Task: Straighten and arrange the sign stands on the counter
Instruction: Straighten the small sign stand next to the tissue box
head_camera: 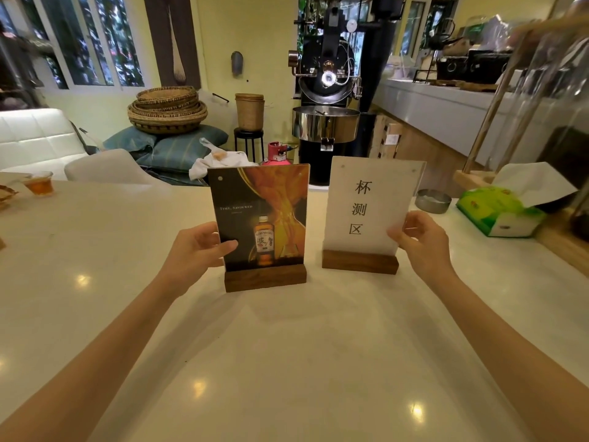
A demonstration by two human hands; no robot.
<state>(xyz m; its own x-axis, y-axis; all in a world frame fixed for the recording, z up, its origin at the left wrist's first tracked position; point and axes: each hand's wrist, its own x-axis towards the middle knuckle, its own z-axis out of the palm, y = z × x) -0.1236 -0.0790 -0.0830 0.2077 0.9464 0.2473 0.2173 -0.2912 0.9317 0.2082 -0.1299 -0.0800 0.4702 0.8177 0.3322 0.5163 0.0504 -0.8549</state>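
Note:
Two sign stands with dark wooden bases stand upright side by side on the white counter (287, 346). The left sign stand (271, 215) shows a bottle on a dark and orange picture. My left hand (199, 247) grips its left edge, thumb across the front. The right sign stand (366, 205) is white with black Chinese characters. My right hand (420, 240) pinches its lower right edge. The right stand sits slightly farther back than the left one, with a small gap between them.
A green tissue box (497, 212) and a small metal tin (433, 200) sit at the right behind the signs. A glass of amber tea (39, 183) stands at the far left. Beyond the counter's far edge stands a black coffee roaster (328, 90).

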